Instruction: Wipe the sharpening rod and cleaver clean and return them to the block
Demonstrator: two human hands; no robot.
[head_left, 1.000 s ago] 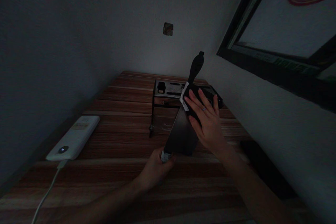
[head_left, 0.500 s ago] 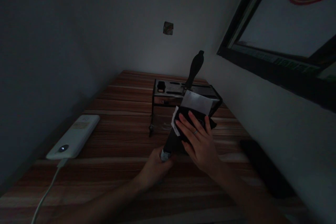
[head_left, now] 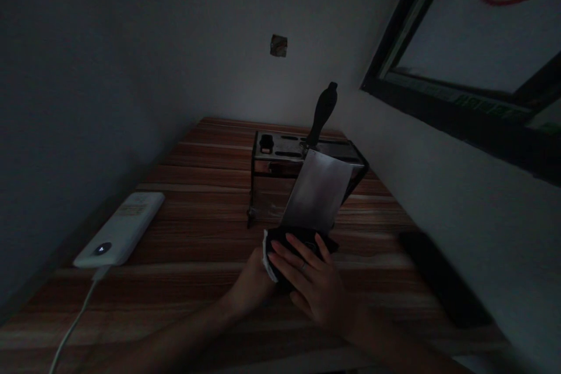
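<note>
A cleaver (head_left: 316, 190) with a broad, dull metal blade points away from me, tilted a little to the right. My left hand (head_left: 255, 281) is closed around its handle, which is now covered by a black cloth (head_left: 280, 239) with a white edge. Fingers extended together, my right hand (head_left: 313, 280) presses this cloth on the lower end of the blade; a ring shows on one finger. Just beyond the blade stands a metal knife rack (head_left: 287, 146) with slots in its top. A black-handled knife (head_left: 324, 111) sticks up out of it.
On the left of the wood-grain table (head_left: 197, 210) lies a white power bank (head_left: 123, 228) with a white cable (head_left: 74, 327). A dark flat object (head_left: 442, 277) rests at the right beside the wall. A dark-framed picture or window (head_left: 438, 96) is on the right wall.
My right hand has drawn the cloth down the blade toward me and the handle, uncovering most of the metal. My left hand has stayed nearly in place.
</note>
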